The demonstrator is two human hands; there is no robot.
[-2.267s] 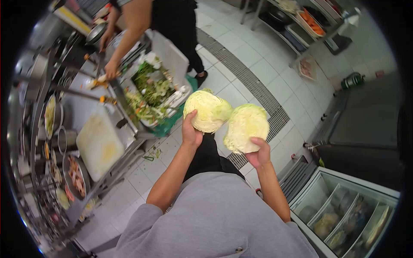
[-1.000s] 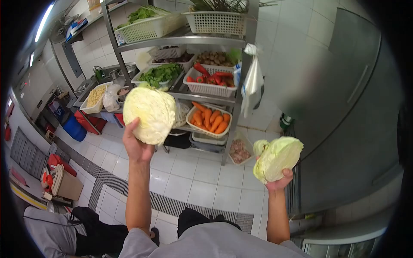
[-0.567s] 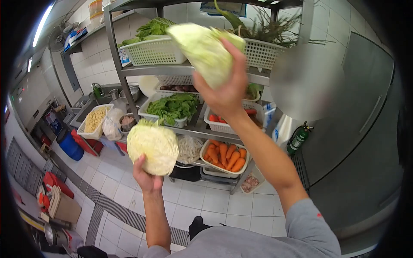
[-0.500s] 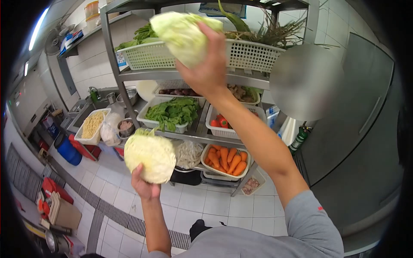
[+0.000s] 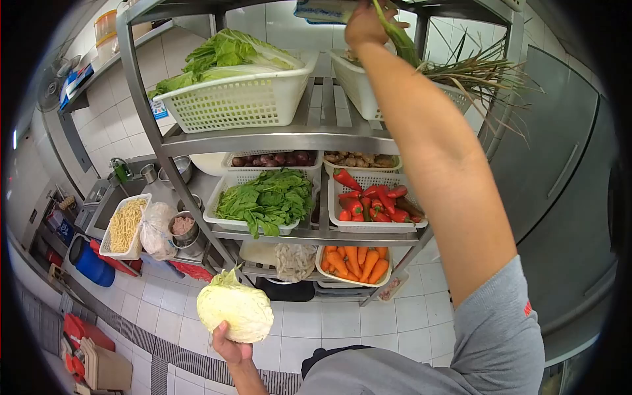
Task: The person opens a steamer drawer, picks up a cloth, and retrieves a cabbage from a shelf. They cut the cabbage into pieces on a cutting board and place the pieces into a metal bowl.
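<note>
My left hand (image 5: 230,343) is closed on a pale green cabbage piece (image 5: 234,308), held low in front of the rack with its rounded leafy side showing. Up at the top shelf, my right hand (image 5: 368,25) reaches over a white perforated basket (image 5: 352,79), beside a long green leaf (image 5: 397,33). Its fingers are mostly hidden, so what they hold, if anything, does not show. Dry grass-like stalks (image 5: 474,72) stick out of that basket. To its left stands another white basket (image 5: 230,102) of leafy lettuce-like greens (image 5: 230,56).
The metal rack (image 5: 283,140) also carries onions (image 5: 276,158), ginger (image 5: 362,160), leafy greens (image 5: 266,197), red peppers (image 5: 375,201) and carrots (image 5: 359,262). Noodles (image 5: 126,225) stand in a tray at the left by a sink. A grey door (image 5: 553,145) is at the right.
My right hand has gone up and back to the top-shelf basket; the cabbage piece it held is no longer visible. My left hand's cabbage has turned and sits lower in view.
</note>
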